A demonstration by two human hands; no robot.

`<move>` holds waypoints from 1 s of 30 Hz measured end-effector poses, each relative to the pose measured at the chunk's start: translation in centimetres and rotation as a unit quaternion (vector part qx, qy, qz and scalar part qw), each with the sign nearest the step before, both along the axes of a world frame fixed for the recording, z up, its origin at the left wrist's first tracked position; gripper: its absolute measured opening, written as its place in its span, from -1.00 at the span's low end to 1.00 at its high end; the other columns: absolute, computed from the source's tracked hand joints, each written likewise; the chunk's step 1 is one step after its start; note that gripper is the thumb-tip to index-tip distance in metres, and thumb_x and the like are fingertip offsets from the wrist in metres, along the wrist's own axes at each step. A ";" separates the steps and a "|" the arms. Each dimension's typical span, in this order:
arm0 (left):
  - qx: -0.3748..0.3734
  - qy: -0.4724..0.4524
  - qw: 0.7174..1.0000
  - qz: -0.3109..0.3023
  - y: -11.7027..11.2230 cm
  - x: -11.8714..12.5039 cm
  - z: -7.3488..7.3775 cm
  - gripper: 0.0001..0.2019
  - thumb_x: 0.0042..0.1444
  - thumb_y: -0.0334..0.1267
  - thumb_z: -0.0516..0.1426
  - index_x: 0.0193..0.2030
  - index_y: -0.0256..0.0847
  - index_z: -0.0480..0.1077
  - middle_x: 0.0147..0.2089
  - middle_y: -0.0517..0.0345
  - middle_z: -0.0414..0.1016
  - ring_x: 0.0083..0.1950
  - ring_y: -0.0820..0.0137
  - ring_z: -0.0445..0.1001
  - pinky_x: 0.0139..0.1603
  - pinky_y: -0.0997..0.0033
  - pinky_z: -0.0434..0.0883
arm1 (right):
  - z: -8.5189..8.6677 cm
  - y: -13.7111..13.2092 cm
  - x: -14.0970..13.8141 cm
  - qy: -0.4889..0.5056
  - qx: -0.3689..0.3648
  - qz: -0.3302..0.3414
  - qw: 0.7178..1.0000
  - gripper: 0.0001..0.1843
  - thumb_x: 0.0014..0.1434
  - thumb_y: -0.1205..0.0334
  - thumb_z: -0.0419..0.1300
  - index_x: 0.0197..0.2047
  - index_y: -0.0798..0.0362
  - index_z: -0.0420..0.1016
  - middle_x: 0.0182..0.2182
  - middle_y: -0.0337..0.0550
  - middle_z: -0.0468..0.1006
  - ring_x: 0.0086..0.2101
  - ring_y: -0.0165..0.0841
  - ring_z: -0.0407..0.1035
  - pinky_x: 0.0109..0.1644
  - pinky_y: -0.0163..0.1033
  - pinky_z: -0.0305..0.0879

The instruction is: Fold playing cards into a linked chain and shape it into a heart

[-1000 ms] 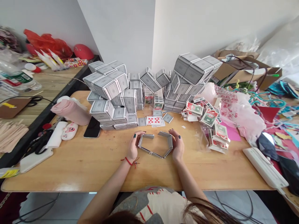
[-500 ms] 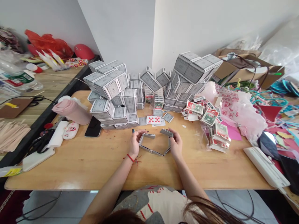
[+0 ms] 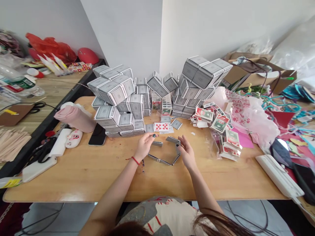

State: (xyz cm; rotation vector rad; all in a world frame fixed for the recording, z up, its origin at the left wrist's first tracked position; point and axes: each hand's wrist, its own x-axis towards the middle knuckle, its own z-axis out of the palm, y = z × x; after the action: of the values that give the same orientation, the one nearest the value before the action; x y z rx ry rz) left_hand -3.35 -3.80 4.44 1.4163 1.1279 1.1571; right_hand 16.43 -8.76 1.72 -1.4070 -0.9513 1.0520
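A ring of joined, folded playing cards [image 3: 159,160] stands on edge on the wooden table in front of me, with a gap at its far side. My right hand [image 3: 187,154] grips the ring's right side, the thumb on the inner face and the fingers behind. Over the ring's left corner is my left hand [image 3: 144,147], thumb and fingertips pinched together; whether anything is between them is hidden. Just beyond lie a face-up heart card [image 3: 161,127] and a loose grey-backed card [image 3: 176,124].
Tall stacks of card blocks stand at left [image 3: 118,88] and right [image 3: 201,75]. Empty card boxes [image 3: 220,123] and a plastic bag [image 3: 251,114] are piled right. A phone [image 3: 97,135], pink roll [image 3: 75,118] and white glue gun [image 3: 279,175] lie on the table.
My left hand has left the ring's left side and moved slightly up and right, fingertips now pinched. My right hand stays at the ring's right side with its fingers shifted a little.
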 end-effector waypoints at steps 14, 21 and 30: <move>0.137 0.278 0.872 -0.378 4.8 6.4 2.8 -0.64 -0.17 -0.51 0.06 -0.27 -0.05 0.48 -0.30 0.18 0.54 -0.29 0.29 0.48 -0.29 0.35 0.37 | 1.3 -2.3 0.1 -0.345 -0.050 0.097 0.932 -0.74 -0.08 0.35 0.04 -0.33 0.02 0.50 -0.56 -0.16 0.48 -0.60 -0.35 0.30 -0.51 -0.30 0.13; 0.071 0.278 0.905 -0.315 6.3 3.7 1.6 -0.81 -0.12 -0.39 0.10 -0.36 -0.16 0.50 -0.35 0.16 0.55 -0.32 0.37 0.48 -0.29 0.44 0.36 | 2.2 0.2 1.1 -0.313 -0.056 0.113 0.941 -0.68 -0.03 0.26 0.02 -0.24 -0.01 0.52 -0.37 -0.16 0.57 -0.38 -0.27 0.42 -0.36 -0.31 0.22; 0.067 0.349 0.913 -0.201 4.1 1.1 0.3 -0.76 0.07 -0.32 0.00 -0.19 -0.16 0.45 -0.20 0.15 0.53 -0.19 0.37 0.45 -0.18 0.44 0.32 | 3.2 1.8 1.7 -0.302 -0.074 0.212 0.927 -0.67 0.05 0.21 -0.05 -0.30 0.06 0.53 -0.45 -0.19 0.53 -0.37 -0.30 0.37 -0.32 -0.30 0.23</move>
State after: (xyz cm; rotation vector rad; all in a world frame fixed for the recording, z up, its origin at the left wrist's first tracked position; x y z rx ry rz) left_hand -2.28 0.33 4.73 2.1427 1.1491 0.4311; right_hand 18.15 -6.96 4.95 -1.7431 -1.7133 1.0268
